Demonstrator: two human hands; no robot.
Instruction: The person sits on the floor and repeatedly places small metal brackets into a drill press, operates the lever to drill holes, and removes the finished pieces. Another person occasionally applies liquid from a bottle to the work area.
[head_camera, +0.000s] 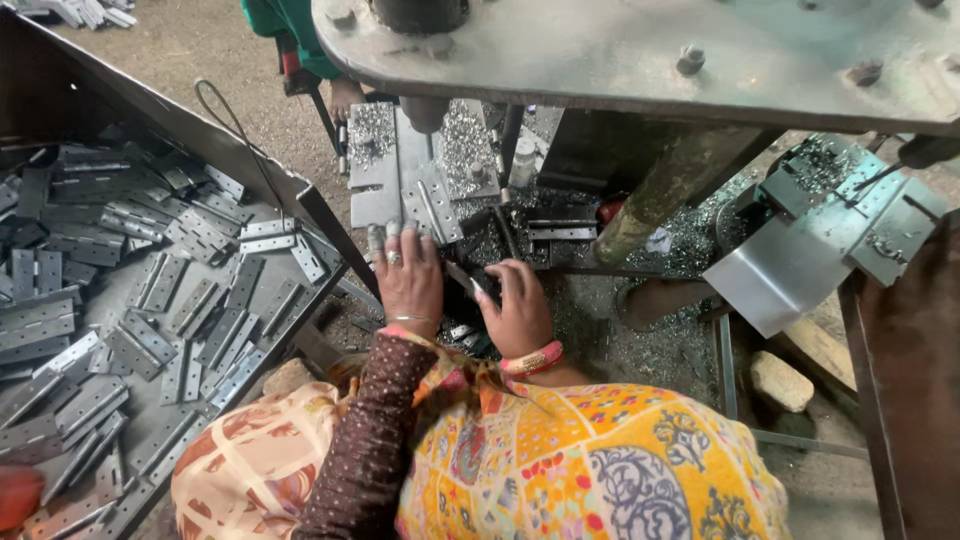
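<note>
My left hand (408, 280) bears a finger ring and a thin wrist bangle above a dark brown, pale-dotted sleeve; my right hand (517, 312) wears a broad pink-and-gold bangle; below them, a bright yellow garment patterned in red, orange, blue and grey, with peach-and-cream cloth beside.

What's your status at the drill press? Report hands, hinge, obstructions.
Left hand flat at the press table's front edge. Right hand lower, fingers curled; grip unclear. Metal shavings cover the table. Hinges piled in tray, left.
</note>
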